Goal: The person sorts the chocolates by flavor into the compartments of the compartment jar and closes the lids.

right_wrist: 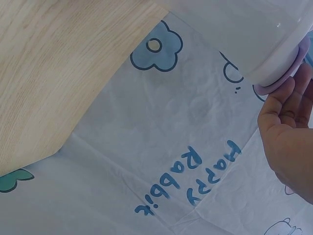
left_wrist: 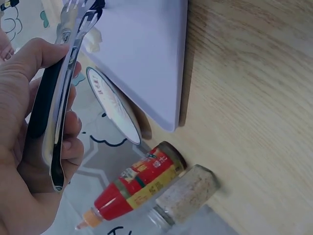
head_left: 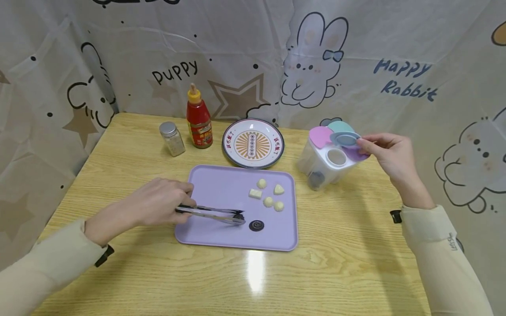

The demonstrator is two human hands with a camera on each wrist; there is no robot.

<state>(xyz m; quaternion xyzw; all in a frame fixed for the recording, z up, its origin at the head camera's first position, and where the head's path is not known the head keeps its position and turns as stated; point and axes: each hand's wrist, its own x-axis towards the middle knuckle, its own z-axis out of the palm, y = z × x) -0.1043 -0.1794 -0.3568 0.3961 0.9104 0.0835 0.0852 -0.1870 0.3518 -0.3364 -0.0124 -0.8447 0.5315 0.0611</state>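
My left hand [head_left: 168, 202] grips metal tongs [left_wrist: 61, 98] with dark handles, low over a lilac tray [head_left: 213, 184]. Between the tong tips is a small dark piece [head_left: 238, 217], partly hidden by them. A dark spiral disc [head_left: 256, 225] lies just to its right. At the right, my right hand [head_left: 391, 156] pinches the raised grey-blue lid [head_left: 346, 139] of a clear seasoning box [head_left: 326, 164], with some fingers by its purple lid [right_wrist: 281, 83]. One round opening [head_left: 336, 156] of the box is uncovered. Something dark shows through its wall.
Several cream-coloured pieces [head_left: 268, 202] lie on the tray's right half. Behind the tray stand a glass shaker [head_left: 172, 139], a red sauce bottle [head_left: 199, 120] and a patterned plate [head_left: 253, 144]. A printed cloth [head_left: 245, 57] hangs along the table's back.
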